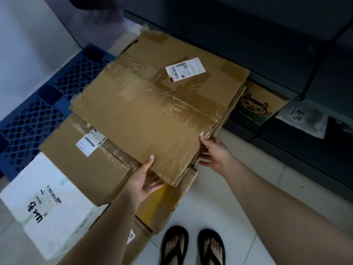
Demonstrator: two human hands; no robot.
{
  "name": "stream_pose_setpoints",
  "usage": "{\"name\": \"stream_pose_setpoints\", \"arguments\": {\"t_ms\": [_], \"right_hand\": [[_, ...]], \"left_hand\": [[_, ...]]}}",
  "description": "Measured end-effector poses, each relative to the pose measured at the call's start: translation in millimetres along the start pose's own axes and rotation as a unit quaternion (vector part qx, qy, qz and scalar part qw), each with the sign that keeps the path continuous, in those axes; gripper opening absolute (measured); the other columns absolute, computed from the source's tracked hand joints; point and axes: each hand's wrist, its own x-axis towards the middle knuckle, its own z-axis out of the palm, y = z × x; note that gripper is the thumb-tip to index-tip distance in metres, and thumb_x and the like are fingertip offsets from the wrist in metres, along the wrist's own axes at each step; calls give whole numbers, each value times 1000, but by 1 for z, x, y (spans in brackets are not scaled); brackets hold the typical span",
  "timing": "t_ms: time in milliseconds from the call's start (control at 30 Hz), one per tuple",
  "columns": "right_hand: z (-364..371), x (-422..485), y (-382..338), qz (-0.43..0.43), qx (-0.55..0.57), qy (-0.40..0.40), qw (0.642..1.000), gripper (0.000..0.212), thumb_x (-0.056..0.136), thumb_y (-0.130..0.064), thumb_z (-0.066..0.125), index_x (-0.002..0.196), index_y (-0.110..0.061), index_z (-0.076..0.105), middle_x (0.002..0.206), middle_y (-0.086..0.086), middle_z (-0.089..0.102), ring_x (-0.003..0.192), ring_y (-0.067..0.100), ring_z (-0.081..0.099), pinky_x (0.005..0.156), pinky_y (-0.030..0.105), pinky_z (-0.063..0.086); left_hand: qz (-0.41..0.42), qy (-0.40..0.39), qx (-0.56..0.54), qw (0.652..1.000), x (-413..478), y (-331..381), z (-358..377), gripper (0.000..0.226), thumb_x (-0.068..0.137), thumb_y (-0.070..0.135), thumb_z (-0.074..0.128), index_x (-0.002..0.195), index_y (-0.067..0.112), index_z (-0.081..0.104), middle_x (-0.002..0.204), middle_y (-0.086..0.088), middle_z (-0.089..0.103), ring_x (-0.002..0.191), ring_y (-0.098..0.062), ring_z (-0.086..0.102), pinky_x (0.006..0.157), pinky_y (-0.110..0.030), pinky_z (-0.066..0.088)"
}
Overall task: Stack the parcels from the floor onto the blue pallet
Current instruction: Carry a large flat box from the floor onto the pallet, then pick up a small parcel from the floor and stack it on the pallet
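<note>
You hold a flat cardboard parcel (152,111) in both hands, raised above the other parcels and tilted slightly. Your left hand (145,178) grips its near edge, thumb pressed on top and fingers curled underneath. Your right hand (215,152) clasps the near right corner, fingers wrapped around the edge of the cardboard. The parcel's top is criss-crossed with clear and brown tape, and a white shipping label (185,69) sits toward its far side.

The blue pallet (38,115) lies to the left, its lattice deck showing beyond the parcel's left edge. Just below the held parcel is a brown box (80,165) with its own label; it overlaps the pallet's right side, but you cannot tell whether it rests on the pallet. A white parcel (47,203) with black handwriting sits just beside that box, nearer to you on the left.

To the right, a cartoon-printed box (257,104) and a pale mailing bag (303,117) lie on the dark part of the floor. Your feet in black flip-flops (174,245) stand on the white tiled floor (219,207).
</note>
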Motion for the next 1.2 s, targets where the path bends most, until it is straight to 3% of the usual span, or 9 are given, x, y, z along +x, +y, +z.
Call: {"name": "stream_pose_setpoints", "arguments": {"t_ms": [167,333,500,633,700,833,933,1067,1200], "right_hand": [[6,5,-3,-2,15,46,999,37,96,-28,52,129,-13,42,91,6,61,75,24,61,53,34,48],[6,7,-8,-19,-29,103,994,41,97,-34,48,133,-14,41,124,13,59,101,31,61,58,36,50],[-5,-10,-5,4,-96,78,992,41,97,-44,44,124,-14,47,111,14,62,90,28,61,78,39,50],[-29,-40,0,18,-255,-2,967,30,98,-32,46,125,-18,51,103,9,62,94,25,62,84,37,50],[-50,-58,-1,19,-315,9,949,32,97,-26,49,128,-15,50,100,7,60,91,24,62,81,35,50],[-101,-106,-9,3,-305,105,946,41,97,-21,49,136,-10,44,115,16,58,87,25,58,76,31,46],[-144,-164,-14,-9,-286,140,948,42,96,-21,50,138,-13,43,113,14,59,84,22,59,68,28,47],[-208,-249,-9,-6,-336,162,928,47,95,-25,52,139,-17,41,119,13,60,88,22,62,69,26,46],[-298,-354,27,21,-396,183,900,54,92,-35,54,142,-24,38,127,6,58,90,18,62,71,26,49]], "left_hand": [[14,-2,-4,1000,5,5,12,82,66,34,78,136,19,39,134,-21,50,120,-42,50,97,-61,44],[19,6,19,1000,7,10,25,70,74,34,75,132,20,39,130,-21,51,117,-43,52,94,-63,45],[21,-1,38,999,2,1,25,74,72,37,75,133,15,40,128,-21,53,111,-38,56,94,-55,49],[20,16,135,990,-12,0,28,68,71,54,69,119,11,47,125,-17,56,102,-31,59,98,-50,47],[14,37,205,978,-27,-1,31,82,66,65,66,129,17,43,128,-19,51,106,-34,55,97,-51,47],[-74,-37,390,917,-82,-28,59,107,56,79,61,136,10,40,122,-20,55,110,-35,57,97,-50,47],[-126,-119,535,827,-135,-63,102,86,65,70,65,122,8,49,112,-12,61,100,-27,61,97,-42,48],[-12,-149,628,764,-190,-102,186,26,88,42,59,90,17,53,77,-5,52,64,-15,50,69,-27,41],[125,-174,663,718,-255,-162,270,22,92,26,56,77,12,49,70,-9,51,56,-18,46,53,-23,32]]}}
